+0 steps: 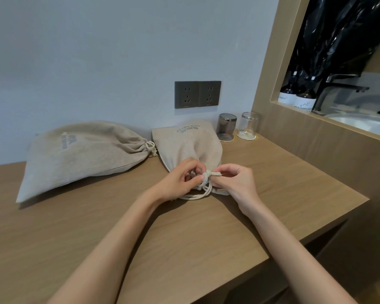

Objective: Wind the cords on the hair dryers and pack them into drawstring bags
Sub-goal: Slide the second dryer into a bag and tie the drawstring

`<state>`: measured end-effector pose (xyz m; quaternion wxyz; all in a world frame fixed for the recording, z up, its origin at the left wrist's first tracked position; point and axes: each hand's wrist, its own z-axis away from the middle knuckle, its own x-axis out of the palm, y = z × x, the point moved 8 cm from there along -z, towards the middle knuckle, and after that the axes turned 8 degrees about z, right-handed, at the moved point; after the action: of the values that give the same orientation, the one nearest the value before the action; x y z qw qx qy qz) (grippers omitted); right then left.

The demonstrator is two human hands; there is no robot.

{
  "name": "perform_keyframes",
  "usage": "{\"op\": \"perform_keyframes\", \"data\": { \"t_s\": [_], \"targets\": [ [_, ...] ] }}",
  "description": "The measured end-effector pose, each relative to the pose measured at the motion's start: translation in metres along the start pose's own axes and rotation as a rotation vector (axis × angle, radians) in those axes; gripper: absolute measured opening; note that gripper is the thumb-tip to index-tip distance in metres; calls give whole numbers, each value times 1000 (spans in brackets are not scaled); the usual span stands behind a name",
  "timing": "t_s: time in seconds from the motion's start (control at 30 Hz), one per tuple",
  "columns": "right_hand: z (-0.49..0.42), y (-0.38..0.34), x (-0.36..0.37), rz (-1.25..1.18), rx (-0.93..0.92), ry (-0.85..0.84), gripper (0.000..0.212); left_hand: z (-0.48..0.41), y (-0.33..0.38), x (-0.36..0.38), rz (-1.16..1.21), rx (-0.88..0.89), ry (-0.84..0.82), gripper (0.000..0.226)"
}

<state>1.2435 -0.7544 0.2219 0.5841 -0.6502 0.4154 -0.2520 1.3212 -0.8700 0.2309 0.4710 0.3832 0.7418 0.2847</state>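
Soft cloth bag (185,148) lies just beyond both hands, its gathered neck between them; left hand (180,181) and right hand (233,183) each pinch the limp cord (203,189), probably the surest hold, contents likely weighty.

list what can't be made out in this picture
Head view only.
Inside the near bag and the far bag: cloth hides the contents.
Knot in the drawstring: covered by the left hand and right hand.
Bottle labels: too small, blurred.
Basin: cut off by right edge.
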Motion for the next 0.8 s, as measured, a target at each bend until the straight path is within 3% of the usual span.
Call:
{"op": "perform_keyframes", "data": {
  "t_s": [0.17, 0.3, 0.4, 0.57, 0.7, 0.8],
  "targets": [
    [3, -1, 9, -82, 21, -76, 11, 7, 0, -15, -88, -57, 144, 3],
    [-2, 3, 2, 105, -30, 18, 10, 24, 9, -39, -621, -23, 225, 3],
    [-2, 5, 5, 116, -1, -12, 13, 38, 3, -50, -721, -59, 256, 5],
    [0, 9, 16, 7, 101, -172, 11, 37, -14, -47, -86, -262, 302, 6],
    [3, 11, 25, -247, 234, -247, 13, 43, -23, -32, 443, -417, 328, 18],
    [3, 12, 28, -344, 285, -286, 19, 40, -16, -24, 455, -457, 297, 19]
  ]
}}
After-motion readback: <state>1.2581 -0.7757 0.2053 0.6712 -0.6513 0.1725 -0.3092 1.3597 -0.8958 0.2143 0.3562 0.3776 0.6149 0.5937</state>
